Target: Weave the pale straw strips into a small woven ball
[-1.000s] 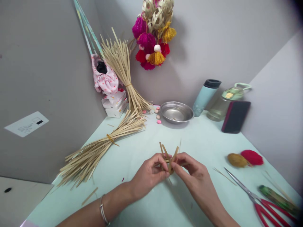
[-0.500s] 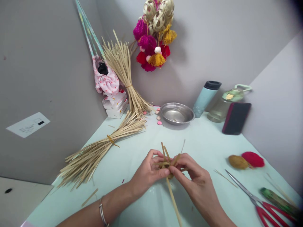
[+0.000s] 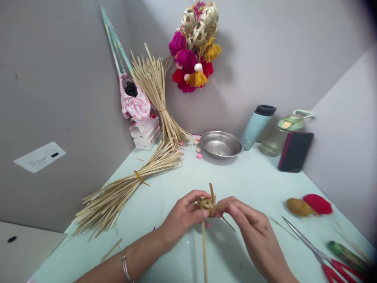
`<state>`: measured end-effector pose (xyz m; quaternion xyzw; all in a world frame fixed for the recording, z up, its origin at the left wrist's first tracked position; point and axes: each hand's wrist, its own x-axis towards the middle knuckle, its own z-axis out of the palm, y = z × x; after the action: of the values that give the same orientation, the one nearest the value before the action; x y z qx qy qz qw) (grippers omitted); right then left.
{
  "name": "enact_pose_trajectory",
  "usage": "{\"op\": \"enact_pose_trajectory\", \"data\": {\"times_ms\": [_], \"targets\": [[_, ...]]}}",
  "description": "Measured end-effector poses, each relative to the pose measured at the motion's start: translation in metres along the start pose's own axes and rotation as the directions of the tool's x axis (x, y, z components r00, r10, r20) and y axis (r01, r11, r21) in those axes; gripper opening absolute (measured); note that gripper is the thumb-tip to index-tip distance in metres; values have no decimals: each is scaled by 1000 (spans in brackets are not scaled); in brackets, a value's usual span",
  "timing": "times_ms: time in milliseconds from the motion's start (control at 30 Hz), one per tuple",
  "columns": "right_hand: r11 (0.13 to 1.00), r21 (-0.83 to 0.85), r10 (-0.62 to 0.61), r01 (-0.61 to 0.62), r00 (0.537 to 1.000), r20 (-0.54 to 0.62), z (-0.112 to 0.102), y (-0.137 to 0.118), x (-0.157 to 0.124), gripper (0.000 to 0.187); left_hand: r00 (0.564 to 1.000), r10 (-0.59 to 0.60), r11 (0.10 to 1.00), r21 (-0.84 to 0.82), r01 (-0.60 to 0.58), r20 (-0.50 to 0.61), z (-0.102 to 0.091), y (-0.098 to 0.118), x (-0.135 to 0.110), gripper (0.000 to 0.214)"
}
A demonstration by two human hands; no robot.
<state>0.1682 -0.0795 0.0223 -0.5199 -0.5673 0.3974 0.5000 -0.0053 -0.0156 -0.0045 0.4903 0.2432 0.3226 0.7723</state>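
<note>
A small woven ball of flat straw strips (image 3: 204, 203) sits in my left hand (image 3: 187, 214), with the thumb in front and the fingers behind it. One long strip (image 3: 204, 251) hangs from the ball down toward the front edge of the view. A shorter strip end (image 3: 211, 190) sticks up from its top. My right hand (image 3: 246, 220) is at the ball's right side, its thumb and fingers pinched on a strip coming out of the weave. Another thin strip end points down to the right under that hand.
Tied straw bundles (image 3: 118, 192) lie at left and lean on the wall. A metal bowl (image 3: 221, 145), a blue tumbler (image 3: 258, 127), a clear bottle (image 3: 273, 137) and a phone (image 3: 296, 152) stand behind. Yarn balls (image 3: 317, 204) and red-handled scissors (image 3: 319, 251) lie at right.
The ball has turned in my left hand and shows its woven side. My right hand has moved slightly right and down, drawing a strip outward. The long strip now hangs straighter.
</note>
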Motion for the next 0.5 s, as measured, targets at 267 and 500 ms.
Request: {"op": "enact_pose_trajectory", "data": {"times_ms": [267,500], "targets": [[999,-37,5,-7,999,-46,2,-1,2,10,1000,18,998,-54,-17,24,1,-2,0,38],[998,-60,17,-22,997,-68,2,-1,1,13,1000,25,993,-114,-23,19,-1,-1,1,39]]}}
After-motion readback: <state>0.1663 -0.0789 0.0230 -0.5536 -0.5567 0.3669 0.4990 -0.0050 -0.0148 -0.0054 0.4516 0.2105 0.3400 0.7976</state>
